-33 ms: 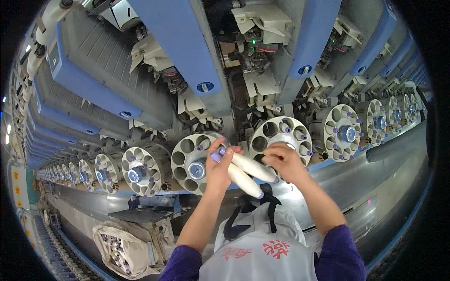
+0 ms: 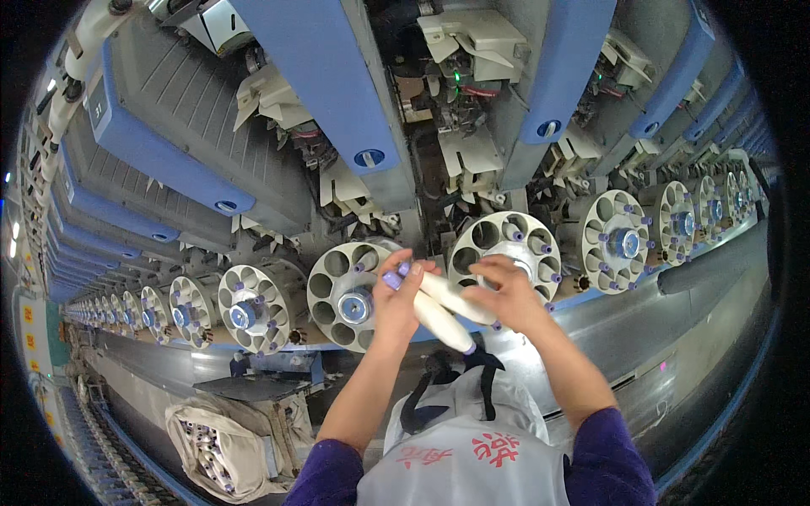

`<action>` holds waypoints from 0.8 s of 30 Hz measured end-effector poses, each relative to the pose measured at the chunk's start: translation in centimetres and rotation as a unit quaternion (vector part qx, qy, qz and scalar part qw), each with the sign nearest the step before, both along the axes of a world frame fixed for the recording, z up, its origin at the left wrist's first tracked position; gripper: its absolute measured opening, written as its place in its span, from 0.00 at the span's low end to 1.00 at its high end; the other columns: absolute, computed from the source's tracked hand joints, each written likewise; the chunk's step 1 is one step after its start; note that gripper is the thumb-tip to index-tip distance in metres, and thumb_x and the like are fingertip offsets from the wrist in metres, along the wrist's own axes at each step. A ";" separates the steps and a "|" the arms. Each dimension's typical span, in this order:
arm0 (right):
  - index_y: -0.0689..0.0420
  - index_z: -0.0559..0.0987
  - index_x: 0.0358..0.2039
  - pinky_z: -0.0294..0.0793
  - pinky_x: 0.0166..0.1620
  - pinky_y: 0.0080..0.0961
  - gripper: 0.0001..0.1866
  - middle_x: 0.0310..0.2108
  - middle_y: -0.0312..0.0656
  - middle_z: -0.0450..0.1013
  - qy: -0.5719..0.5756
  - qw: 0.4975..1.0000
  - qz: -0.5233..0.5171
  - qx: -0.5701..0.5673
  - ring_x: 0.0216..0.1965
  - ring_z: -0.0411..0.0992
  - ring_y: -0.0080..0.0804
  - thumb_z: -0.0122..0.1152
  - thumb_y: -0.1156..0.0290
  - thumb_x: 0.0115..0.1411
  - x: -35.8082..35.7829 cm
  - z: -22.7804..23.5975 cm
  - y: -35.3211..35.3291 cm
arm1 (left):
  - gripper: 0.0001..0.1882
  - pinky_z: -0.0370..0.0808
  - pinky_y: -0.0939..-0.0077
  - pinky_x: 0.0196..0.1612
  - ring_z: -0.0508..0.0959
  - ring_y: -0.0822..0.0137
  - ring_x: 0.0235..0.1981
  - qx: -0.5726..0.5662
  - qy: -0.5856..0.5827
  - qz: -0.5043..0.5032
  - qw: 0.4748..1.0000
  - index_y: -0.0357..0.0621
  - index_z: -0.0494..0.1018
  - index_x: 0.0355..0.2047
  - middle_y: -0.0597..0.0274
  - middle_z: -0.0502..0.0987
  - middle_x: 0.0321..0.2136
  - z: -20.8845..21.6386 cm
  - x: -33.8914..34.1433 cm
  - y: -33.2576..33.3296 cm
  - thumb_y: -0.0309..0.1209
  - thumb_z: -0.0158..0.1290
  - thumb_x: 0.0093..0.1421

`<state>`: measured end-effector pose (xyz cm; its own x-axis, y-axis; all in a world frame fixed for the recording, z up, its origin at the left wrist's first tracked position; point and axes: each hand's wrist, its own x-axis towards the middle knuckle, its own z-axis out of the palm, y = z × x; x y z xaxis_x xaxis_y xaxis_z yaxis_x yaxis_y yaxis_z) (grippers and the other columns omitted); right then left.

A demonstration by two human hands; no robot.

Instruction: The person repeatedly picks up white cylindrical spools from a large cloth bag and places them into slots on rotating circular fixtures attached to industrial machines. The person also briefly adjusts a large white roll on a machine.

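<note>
My left hand (image 2: 395, 302) grips two white yarn bobbins with purple tube ends. The upper bobbin (image 2: 454, 297) slants toward my right hand (image 2: 508, 295), whose fingers close on its far end. Just below it lies the lower bobbin (image 2: 442, 325), its purple tip pointing down and right. Both hands are in front of two round cream magazine wheels with ring holes: one wheel (image 2: 336, 295) is behind my left hand, the other (image 2: 504, 238) behind my right hand. Some holes carry purple-tipped tubes.
A long row of the same wheels (image 2: 253, 308) runs left and right (image 2: 620, 240) along a grey machine with blue covers (image 2: 337, 76) above. A cloth bag of bobbins (image 2: 215, 447) sits on a cart at lower left. My white apron (image 2: 472, 455) hangs below.
</note>
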<state>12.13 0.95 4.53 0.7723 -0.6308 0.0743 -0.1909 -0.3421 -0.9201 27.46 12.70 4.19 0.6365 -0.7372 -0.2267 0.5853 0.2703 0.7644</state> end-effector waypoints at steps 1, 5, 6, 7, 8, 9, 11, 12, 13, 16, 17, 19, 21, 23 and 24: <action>0.62 0.79 0.41 0.72 0.45 0.32 0.21 0.43 0.51 0.73 0.007 0.999 -0.014 -0.032 0.42 0.72 0.44 0.66 0.59 0.53 1.0 -0.9 0.4 | 0.21 0.77 0.64 0.43 0.79 0.59 0.38 0.032 0.006 0.006 0.999 0.43 0.61 0.54 0.49 0.77 0.37 -0.2 0.1 -1.0 0.23 0.53 0.62; 0.63 0.81 0.35 0.71 0.41 0.28 0.12 0.35 0.46 0.75 -0.084 0.984 -0.109 -0.113 0.36 0.73 0.38 0.67 0.70 0.52 4.9 -2.4 1.2 | 0.11 0.77 0.67 0.41 0.78 0.62 0.37 0.014 -0.016 0.111 0.994 0.39 0.66 0.43 0.52 0.77 0.35 -1.1 -0.1 -3.3 0.24 0.54 0.62; 0.64 0.80 0.32 0.71 0.39 0.27 0.08 0.33 0.45 0.74 -0.109 0.987 -0.110 -0.054 0.34 0.72 0.37 0.64 0.72 0.54 5.8 -2.6 0.4 | 0.11 0.75 0.73 0.41 0.77 0.67 0.36 0.004 -0.018 0.134 0.991 0.39 0.68 0.42 0.55 0.77 0.35 -1.2 -0.3 -3.8 0.25 0.56 0.61; 0.64 0.80 0.29 0.70 0.38 0.27 0.06 0.30 0.45 0.74 -0.127 0.986 -0.106 -0.002 0.32 0.72 0.36 0.61 0.74 0.56 6.5 -2.9 -0.3 | 0.11 0.74 0.75 0.42 0.76 0.68 0.36 0.060 -0.068 0.149 0.985 0.39 0.68 0.41 0.57 0.77 0.34 -1.3 -0.6 -4.3 0.26 0.56 0.60; 0.65 0.77 0.26 0.68 0.35 0.25 0.05 0.25 0.42 0.71 -0.130 0.987 -0.095 0.021 0.29 0.70 0.33 0.58 0.77 0.57 7.2 -3.3 -1.2 | 0.10 0.73 0.77 0.42 0.76 0.70 0.36 0.096 -0.120 0.168 0.974 0.39 0.69 0.41 0.58 0.77 0.34 -1.4 -0.9 -4.8 0.26 0.56 0.60; 0.64 0.75 0.28 0.67 0.34 0.24 0.04 0.24 0.40 0.67 -0.110 0.991 -0.070 0.029 0.27 0.67 0.30 0.57 0.77 0.57 7.9 -3.9 -2.3 | 0.10 0.72 0.79 0.42 0.75 0.72 0.35 0.119 -0.180 0.192 0.957 0.39 0.70 0.40 0.60 0.77 0.34 -1.5 -1.2 -5.3 0.26 0.57 0.60; 0.65 0.72 0.28 0.68 0.34 0.27 0.07 0.26 0.44 0.68 -0.101 0.992 -0.039 0.065 0.28 0.68 0.37 0.54 0.74 0.60 8.6 -5.3 -4.2 | 0.11 0.68 0.81 0.46 0.72 0.74 0.41 0.100 -0.249 0.158 0.950 0.39 0.70 0.43 0.62 0.76 0.38 -1.5 -1.7 -6.1 0.26 0.56 0.61; 0.64 0.73 0.31 0.67 0.35 0.25 0.06 0.26 0.41 0.67 -0.111 0.990 -0.006 0.092 0.29 0.67 0.32 0.52 0.73 0.61 8.7 -5.9 -5.1 | 0.13 0.68 0.80 0.48 0.72 0.73 0.44 0.089 -0.250 0.131 0.955 0.39 0.70 0.46 0.61 0.76 0.42 -1.6 -1.9 -6.4 0.27 0.55 0.62; 0.63 0.73 0.33 0.66 0.36 0.23 0.07 0.26 0.38 0.66 -0.119 0.984 0.022 0.129 0.30 0.66 0.26 0.51 0.73 0.62 8.3 -6.2 -5.9 | 0.15 0.67 0.80 0.51 0.72 0.73 0.47 0.108 -0.241 0.078 0.961 0.40 0.69 0.49 0.60 0.75 0.45 -1.5 -1.8 -6.6 0.27 0.54 0.63; 0.62 0.75 0.33 0.66 0.36 0.22 0.11 0.33 0.37 0.70 -0.091 0.888 0.057 0.448 0.31 0.68 0.27 0.53 0.66 0.62 6.8 -5.4 -7.7 | 0.19 0.68 0.70 0.53 0.72 0.64 0.53 0.081 -0.059 0.103 0.990 0.42 0.65 0.55 0.55 0.74 0.50 -1.3 -1.2 -6.5 0.36 0.49 0.67; 0.62 0.76 0.33 0.66 0.36 0.22 0.13 0.35 0.38 0.71 -0.165 0.785 0.086 0.591 0.30 0.68 0.27 0.55 0.64 0.61 6.0 -4.5 -8.0 | 0.19 0.69 0.68 0.52 0.72 0.63 0.53 0.068 -0.024 0.095 0.993 0.43 0.65 0.55 0.55 0.74 0.49 -1.2 -0.9 -6.3 0.37 0.48 0.67; 0.63 0.76 0.35 0.68 0.36 0.24 0.13 0.35 0.40 0.72 -0.187 0.783 0.101 0.585 0.31 0.70 0.30 0.58 0.64 0.59 4.5 -2.6 -7.4 | 0.19 0.72 0.63 0.51 0.73 0.59 0.52 0.049 0.045 0.108 0.992 0.43 0.65 0.54 0.54 0.74 0.49 -0.9 -0.5 -5.9 0.39 0.47 0.67; 0.63 0.77 0.36 0.70 0.36 0.26 0.11 0.33 0.42 0.73 -0.139 0.898 0.089 0.408 0.31 0.71 0.33 0.60 0.67 0.58 3.4 -1.2 -5.6 | 0.20 0.72 0.62 0.50 0.72 0.56 0.52 0.071 0.051 0.093 0.992 0.43 0.65 0.54 0.51 0.74 0.48 -0.6 -0.3 -5.7 0.41 0.46 0.67; 0.62 0.79 0.35 0.70 0.38 0.29 0.08 0.29 0.43 0.74 -0.019 0.997 0.070 0.012 0.32 0.72 0.37 0.61 0.71 0.57 3.2 -1.0 -2.8 | 0.20 0.72 0.62 0.50 0.72 0.57 0.51 0.066 0.060 0.088 0.992 0.42 0.65 0.53 0.50 0.74 0.47 -0.5 -0.7 -5.8 0.41 0.48 0.67; 0.62 0.79 0.34 0.70 0.38 0.30 0.08 0.29 0.44 0.74 -0.032 0.999 0.007 -0.042 0.32 0.72 0.39 0.61 0.72 0.56 3.3 -1.3 -1.6 | 0.19 0.72 0.62 0.51 0.73 0.57 0.50 0.079 0.082 0.092 0.989 0.40 0.66 0.52 0.49 0.75 0.47 -0.5 -0.7 -5.8 0.39 0.49 0.66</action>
<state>15.43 -0.66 3.19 0.7726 -0.6100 0.1758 -0.1274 -0.4203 -0.8984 26.77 6.91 3.69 0.7017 -0.5593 -0.4414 0.6571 0.2684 0.7044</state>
